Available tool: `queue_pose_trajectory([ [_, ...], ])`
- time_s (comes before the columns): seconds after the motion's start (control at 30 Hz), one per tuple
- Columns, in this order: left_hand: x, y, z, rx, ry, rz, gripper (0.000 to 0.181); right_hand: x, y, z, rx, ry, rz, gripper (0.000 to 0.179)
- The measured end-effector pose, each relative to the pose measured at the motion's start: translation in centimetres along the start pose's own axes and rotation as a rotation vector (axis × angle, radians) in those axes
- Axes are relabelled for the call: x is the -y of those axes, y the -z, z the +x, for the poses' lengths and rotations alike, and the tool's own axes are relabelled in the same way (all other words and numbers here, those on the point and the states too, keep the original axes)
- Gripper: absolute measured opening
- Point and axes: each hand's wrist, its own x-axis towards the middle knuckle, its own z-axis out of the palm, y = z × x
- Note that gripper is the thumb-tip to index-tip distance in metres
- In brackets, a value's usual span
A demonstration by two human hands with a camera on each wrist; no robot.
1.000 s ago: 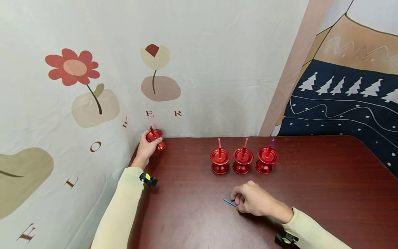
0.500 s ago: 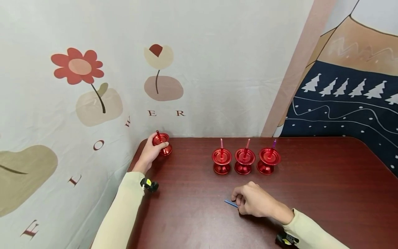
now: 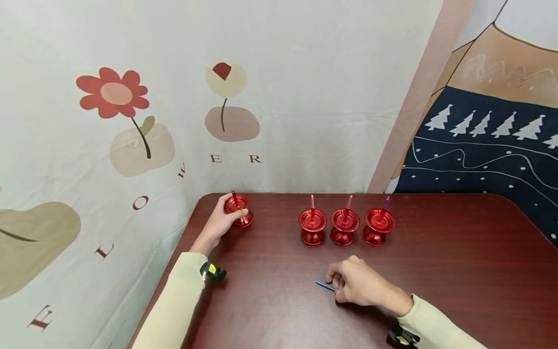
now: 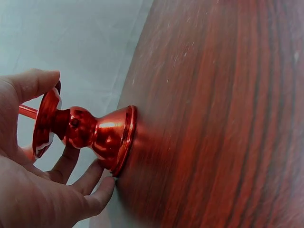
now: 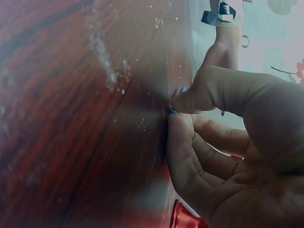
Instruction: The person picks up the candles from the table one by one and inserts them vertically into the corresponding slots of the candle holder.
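My left hand (image 3: 218, 224) grips a shiny red candle holder (image 3: 245, 221) at the table's far left. In the left wrist view, the thumb rests on the dish rim of the candle holder (image 4: 109, 137) and the fingers lie along its stem and foot. A thin red stick (image 4: 27, 111) stands up from its dish. Low over the table at front centre, my right hand (image 3: 365, 283) pinches a slim blue candle (image 3: 323, 285) between thumb and index finger. One end of the candle pokes out leftward; the fingers hide the rest.
Three more red candle holders (image 3: 342, 237) stand in a row behind my right hand, bearing a pink candle (image 3: 312, 201), a coral candle (image 3: 349, 202) and a purple candle (image 3: 386, 203). A printed cloth (image 3: 305, 121) hangs right behind the glossy brown table (image 3: 270, 310).
My left hand has brought its candle holder from the far left corner rightward and nearer. The right hand stays in place with the blue candle. The head view has shifted slightly.
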Motion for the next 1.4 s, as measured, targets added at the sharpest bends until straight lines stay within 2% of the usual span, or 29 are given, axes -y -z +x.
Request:
queue_pose_trajectory([
  [0.43,-0.1,-2.1,-1.1,0.038,-0.013,0.047,0.081,-0.1,-0.1,0.0,-0.004,-0.006,0.007,0.033],
  [0.83,-0.7,-4.3,-2.3,0.072,-0.035,0.066,0.079,-0.4,-0.1,0.1,-0.007,-0.044,0.06,0.03],
  [1.03,-0.9,-5.0,-2.6,0.09,-0.037,0.061,0.078,-0.3,0.0,0.2,-0.019,-0.037,0.093,0.027],
  [1.4,-1.4,-6.3,-3.1,0.116,-0.051,0.067,0.078,-0.6,-0.1,1.3,-0.108,-0.016,0.157,0.022],
])
